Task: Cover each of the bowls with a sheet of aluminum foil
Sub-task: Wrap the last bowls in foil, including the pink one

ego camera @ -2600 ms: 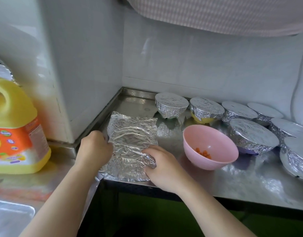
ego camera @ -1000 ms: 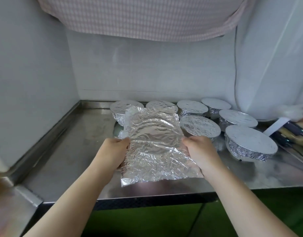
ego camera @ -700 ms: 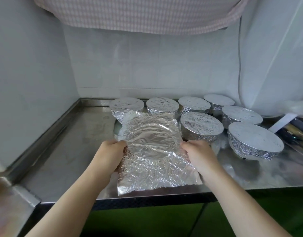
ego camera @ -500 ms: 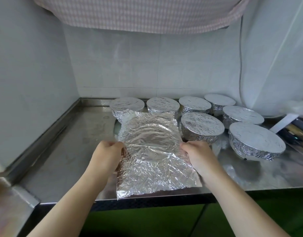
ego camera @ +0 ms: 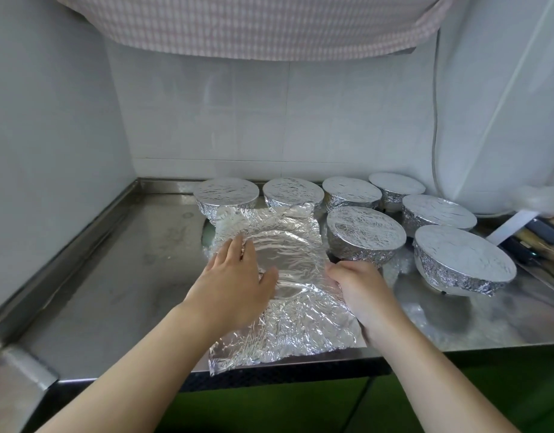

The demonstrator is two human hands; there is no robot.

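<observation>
Seven round foil-wrapped bowls done on steel bench. Crinkled aluminium foil sheet now draped over last bowl, rim imprint showing. Left hand switched from gripping to pressing flat, fingers released; right hand pinching edge. Crimping remains.

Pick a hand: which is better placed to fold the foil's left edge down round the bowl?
Left, likely. The left hand lies flat and open on the foil sheet by that edge; the right hand grips the opposite edge, steadying it.
</observation>
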